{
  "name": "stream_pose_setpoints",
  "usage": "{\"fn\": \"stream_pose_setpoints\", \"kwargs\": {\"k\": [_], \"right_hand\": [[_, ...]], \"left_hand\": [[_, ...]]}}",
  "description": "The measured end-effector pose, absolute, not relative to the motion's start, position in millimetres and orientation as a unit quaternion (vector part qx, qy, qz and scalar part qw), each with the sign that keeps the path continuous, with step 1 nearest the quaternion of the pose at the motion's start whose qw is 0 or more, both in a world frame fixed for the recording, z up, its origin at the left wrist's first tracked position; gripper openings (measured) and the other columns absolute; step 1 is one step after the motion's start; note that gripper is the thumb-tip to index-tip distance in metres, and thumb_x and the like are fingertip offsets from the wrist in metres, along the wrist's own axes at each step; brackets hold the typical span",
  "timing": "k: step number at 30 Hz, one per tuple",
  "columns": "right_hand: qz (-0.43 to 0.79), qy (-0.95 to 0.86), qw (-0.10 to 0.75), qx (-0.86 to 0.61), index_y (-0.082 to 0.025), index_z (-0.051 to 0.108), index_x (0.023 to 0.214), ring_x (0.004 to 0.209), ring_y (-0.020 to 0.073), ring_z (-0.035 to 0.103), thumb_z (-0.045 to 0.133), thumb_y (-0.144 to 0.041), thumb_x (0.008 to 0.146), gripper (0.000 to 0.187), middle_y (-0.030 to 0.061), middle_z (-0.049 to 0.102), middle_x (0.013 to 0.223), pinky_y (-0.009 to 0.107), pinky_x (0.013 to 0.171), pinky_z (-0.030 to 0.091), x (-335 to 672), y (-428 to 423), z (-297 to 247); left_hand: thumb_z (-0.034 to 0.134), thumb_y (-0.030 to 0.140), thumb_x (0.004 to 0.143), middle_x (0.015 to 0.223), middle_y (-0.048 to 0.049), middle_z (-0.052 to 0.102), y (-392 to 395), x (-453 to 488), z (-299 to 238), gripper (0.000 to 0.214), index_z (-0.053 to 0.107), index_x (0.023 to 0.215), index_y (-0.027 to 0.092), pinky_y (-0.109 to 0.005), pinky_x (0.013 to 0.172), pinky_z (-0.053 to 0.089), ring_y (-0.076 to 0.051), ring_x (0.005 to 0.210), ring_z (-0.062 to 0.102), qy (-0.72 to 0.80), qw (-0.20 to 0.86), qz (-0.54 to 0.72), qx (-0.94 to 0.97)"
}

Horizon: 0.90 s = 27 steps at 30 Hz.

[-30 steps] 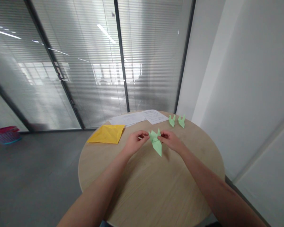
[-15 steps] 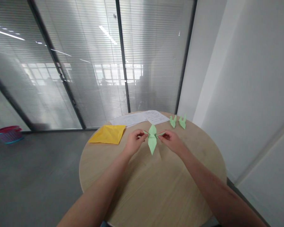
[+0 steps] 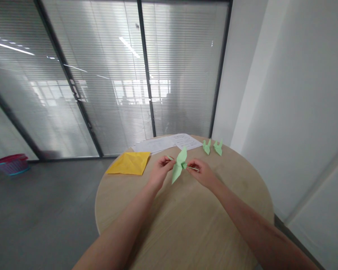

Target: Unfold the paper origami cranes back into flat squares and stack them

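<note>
A light green origami crane (image 3: 179,165) is held above the table between my two hands, its wings spread and tilted. My left hand (image 3: 162,168) pinches a thin folded point on its left side. On the opposite side, my right hand (image 3: 201,170) grips the other narrow point between thumb and fingers. Beyond my right hand stand two finished-looking green paper cranes, one (image 3: 206,147) beside the other (image 3: 218,148). The fingertips partly cover the narrow points of the held crane.
The round wooden table (image 3: 186,225) carries a yellow paper sheet (image 3: 131,163) at the left and white printed papers (image 3: 186,141) at the back. A red and blue basket (image 3: 12,165) sits on the floor. Blinds behind glass and a white wall (image 3: 304,93) surround the table.
The held crane has turned, so its wings now lie on a slant and its lower wing tip points to the lower left. Both hands keep their pinch. The view has shifted slightly.
</note>
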State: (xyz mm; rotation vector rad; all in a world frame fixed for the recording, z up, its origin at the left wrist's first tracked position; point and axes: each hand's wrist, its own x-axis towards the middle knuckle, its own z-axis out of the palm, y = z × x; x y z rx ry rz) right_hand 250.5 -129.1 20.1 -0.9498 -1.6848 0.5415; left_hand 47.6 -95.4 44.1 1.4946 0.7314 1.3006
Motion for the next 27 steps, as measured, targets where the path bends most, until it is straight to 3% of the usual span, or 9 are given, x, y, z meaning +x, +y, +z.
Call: {"fn": "stream_pose_setpoints", "kwargs": {"k": [5,15,22,27], "right_hand": [[0.222,-0.719,0.528,-0.393,-0.021,0.064,0.089,0.080,0.0176,0.063,0.063,-0.030,0.085,0.010,0.0036,0.067,0.088,0.031,0.076,0.052,246,-131,19],[0.271,-0.677,0.546,-0.412,-0.021,0.062,0.086,0.077,0.0172,0.063,0.066,-0.035,0.081,0.015,0.0022,0.066,0.085,0.031,0.072,0.053,244,-127,15],[0.375,-0.644,0.493,-0.449,-0.020,0.062,0.085,0.076,0.0176,0.061,0.070,-0.042,0.076,0.025,0.0031,0.065,0.085,0.029,0.063,0.051,244,-121,10],[0.416,-0.650,0.456,-0.443,-0.020,0.065,0.090,0.080,0.0182,0.063,0.066,-0.054,0.080,0.035,0.0041,0.066,0.087,0.029,0.067,0.050,245,-126,15]], "left_hand": [[0.076,0.040,0.072,0.071,0.0014,0.061,-99,50,48,0.027,0.061,0.074,0.017,-0.025,0.067,0.048,-0.013,0.068,0.058,0.307,0.462,0.548,0.626],[0.067,0.031,0.073,0.085,-0.0009,0.064,-103,52,50,0.029,0.065,0.098,0.018,-0.030,0.071,0.053,-0.016,0.078,0.063,0.349,0.467,0.576,0.574],[0.061,0.027,0.080,0.077,-0.0002,0.066,-97,47,45,0.025,0.067,0.103,0.018,-0.025,0.062,0.049,-0.015,0.067,0.061,0.348,0.323,0.561,0.678],[0.055,0.022,0.087,0.101,-0.0055,0.072,-101,42,49,0.021,0.068,0.104,0.019,-0.027,0.070,0.053,-0.017,0.082,0.066,0.333,0.213,0.534,0.748]]}}
